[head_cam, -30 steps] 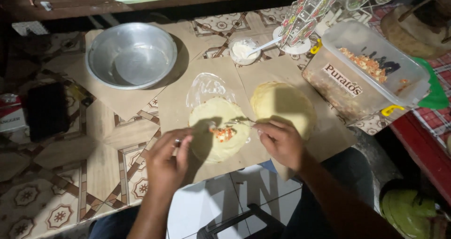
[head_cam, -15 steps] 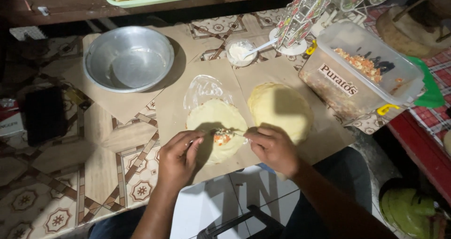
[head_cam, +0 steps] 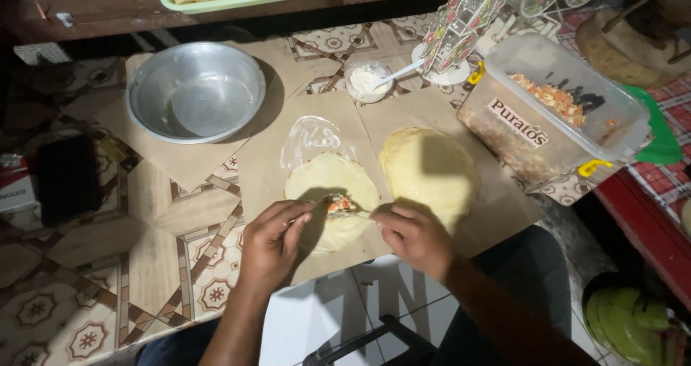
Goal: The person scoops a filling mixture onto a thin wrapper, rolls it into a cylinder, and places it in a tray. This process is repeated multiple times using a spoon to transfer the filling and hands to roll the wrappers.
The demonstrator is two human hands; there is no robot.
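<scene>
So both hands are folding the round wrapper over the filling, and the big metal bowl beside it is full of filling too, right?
Not quite. The head view shows the metal bowl empty. Both the left hand and right hand are indeed on the round wrapper with its filling.

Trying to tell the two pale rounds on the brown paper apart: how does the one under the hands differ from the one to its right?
The single wrapper is one thin sheet with filling on it, and both the left hand and right hand are at its near edge. The wrapper stack looks thicker, bare and untouched. Both are round and pale yellow and lie on the brown paper.
</scene>
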